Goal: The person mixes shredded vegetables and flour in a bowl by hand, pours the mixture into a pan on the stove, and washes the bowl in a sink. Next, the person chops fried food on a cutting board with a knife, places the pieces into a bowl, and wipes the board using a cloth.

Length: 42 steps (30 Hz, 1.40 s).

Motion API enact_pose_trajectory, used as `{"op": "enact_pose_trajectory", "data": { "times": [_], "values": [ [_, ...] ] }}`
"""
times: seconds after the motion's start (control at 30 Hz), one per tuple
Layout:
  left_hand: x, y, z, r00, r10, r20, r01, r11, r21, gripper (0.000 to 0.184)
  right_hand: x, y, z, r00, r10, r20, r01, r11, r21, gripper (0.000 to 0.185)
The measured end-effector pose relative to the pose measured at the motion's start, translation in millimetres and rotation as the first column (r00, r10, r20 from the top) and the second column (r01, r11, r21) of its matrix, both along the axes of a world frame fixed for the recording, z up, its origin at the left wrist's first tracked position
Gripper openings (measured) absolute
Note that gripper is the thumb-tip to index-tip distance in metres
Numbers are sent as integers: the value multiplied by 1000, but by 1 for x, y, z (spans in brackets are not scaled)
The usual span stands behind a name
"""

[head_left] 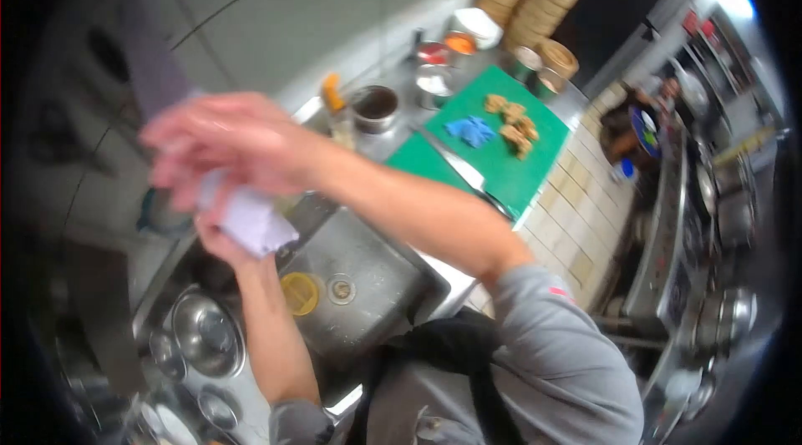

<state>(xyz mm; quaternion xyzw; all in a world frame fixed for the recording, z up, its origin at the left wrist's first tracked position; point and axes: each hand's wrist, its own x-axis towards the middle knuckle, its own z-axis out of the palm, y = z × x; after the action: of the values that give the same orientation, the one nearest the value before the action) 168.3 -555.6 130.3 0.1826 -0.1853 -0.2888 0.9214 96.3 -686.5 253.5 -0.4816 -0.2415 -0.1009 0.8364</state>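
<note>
A crumpled lavender towel (251, 219), cloth or paper, is between the person's two hands, up over the left end of the sink (376, 278). It is pale, soft-looking and bunched, with a ragged lower edge. The left hand (219, 236) is below, its fingers bent round the towel and closed on it. The right hand (230, 144) lies across above, smeared by motion, its fingers loosely bent; how far they are open, and whether they grip the towel, I cannot tell. A blurred lavender strip (154, 61) shows above the hands; whether it is part of the same piece is unclear.

The steel basin has a round drain (341, 289) with a yellow strainer (299, 293) beside it. Metal bowls (209, 332) stand on the near-left counter. Beyond the sink, a green cutting board (535, 178) carries golden-brown food pieces (520, 134), a crumpled blue item (470, 132) and a knife (455, 163). Near it are a pot of dark contents (374, 103), an orange-handled tool (332, 93) and stacked bamboo steamers (547, 2). Large pale tiles cover the wall (276, 19); a tiled floor (576, 211) runs toward metal cooking equipment (668, 253) at right.
</note>
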Motion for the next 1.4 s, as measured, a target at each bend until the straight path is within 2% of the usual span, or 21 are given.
{"op": "enact_pose_trajectory", "data": {
  "times": [0.1,0.17,0.3,0.33,0.4,0.47,0.53,0.57,0.6,0.67,0.77,0.8,0.83,0.87,0.9,0.97,1.03,1.13,1.2,1.33,1.4],
  "values": [
    [-13,-7,27,952,-235,-195,219,971,-99,72,30,32,11,984,159,79,-175,944,280,65],
    [-56,-24,78,984,51,-171,-13,976,219,78,36,49,-10,946,319,54,-302,814,496,70],
    [-19,-19,45,999,-40,10,34,934,354,80,14,49,-61,848,500,176,-484,596,641,71],
    [-9,-14,33,965,-262,-10,261,956,131,79,8,49,-69,851,495,174,-479,597,644,71],
    [4,-2,22,763,-639,97,633,708,-313,76,-12,50,-74,892,450,46,-408,757,511,70],
    [19,17,40,846,-526,86,532,842,-93,66,-22,38,-84,874,487,-6,-416,754,507,63],
    [24,23,63,848,-432,306,482,870,-107,62,-34,20,-88,988,48,-148,-65,991,-114,58],
    [9,31,76,989,-84,124,63,985,163,56,-35,11,-87,960,-168,-224,136,979,-152,56],
    [-10,32,84,990,-82,119,61,984,168,56,-34,3,-87,881,-374,-289,324,923,-207,54],
    [-43,34,93,923,165,348,-298,879,373,57,-28,0,-69,818,-496,-290,557,810,184,59],
    [-76,21,72,883,21,470,-215,906,364,58,-8,18,-36,718,-693,-66,693,721,-29,63],
    [-79,7,63,850,41,525,-240,917,317,57,3,21,-38,698,-714,51,706,676,-211,69],
    [-84,4,81,941,109,319,-230,900,371,52,4,33,-31,761,-648,-28,638,756,-148,70],
    [-66,1,65,813,134,567,-393,844,364,47,0,45,-24,818,-566,-103,562,824,-74,72],
    [-62,-6,75,842,215,495,-398,867,299,46,0,52,-23,841,-533,-91,529,846,-66,72],
    [-52,-12,90,857,304,417,-421,879,225,44,-4,57,-28,861,-488,141,506,850,-148,77],
    [-38,-9,95,894,264,362,-410,807,425,42,-16,60,-42,879,-468,91,474,838,-271,76],
    [-7,-2,94,815,378,439,-571,651,500,31,-34,63,-60,846,-529,64,474,692,-544,74],
    [-14,16,87,746,474,468,-653,658,374,31,-50,48,-56,859,-470,205,444,481,-756,71],
    [-99,32,84,741,501,448,-644,720,259,53,-31,18,-46,607,-753,255,706,363,-608,60],
    [-113,31,61,144,141,979,-902,427,71,53,-5,13,-46,921,-380,-87,358,913,-197,63]
  ]
}}
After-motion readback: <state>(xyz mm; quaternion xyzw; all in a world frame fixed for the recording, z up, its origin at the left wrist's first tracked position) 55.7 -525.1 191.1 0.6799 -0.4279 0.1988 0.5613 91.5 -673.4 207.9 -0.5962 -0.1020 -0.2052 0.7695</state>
